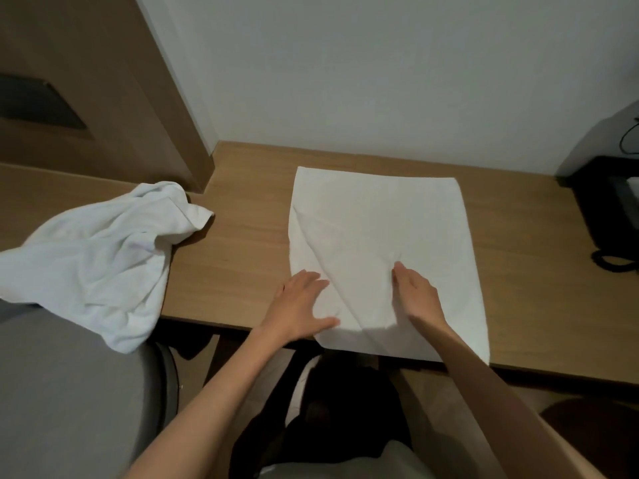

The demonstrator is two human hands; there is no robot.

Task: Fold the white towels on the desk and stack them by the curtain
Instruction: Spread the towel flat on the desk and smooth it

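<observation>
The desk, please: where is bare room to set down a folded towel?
The desk is bare between the crumpled towel and the flat towel, and right of the flat towel up to the black telephone. A thin strip runs behind it along the wall. The left end is crowded.

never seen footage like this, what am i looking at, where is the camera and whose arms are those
There is no machine here. The single picture comes from a wide-angle camera worn on a person's head, looking forward and down, so the two bare arms are that person's own. On the wooden desk a flat white towel is spread out. The left hand rests open on its near left edge. The right hand has its fingertips on the towel's middle; whether they pinch or only press is unclear. A crumpled white towel lies at the left, drooping past the desk's front edge.
</observation>
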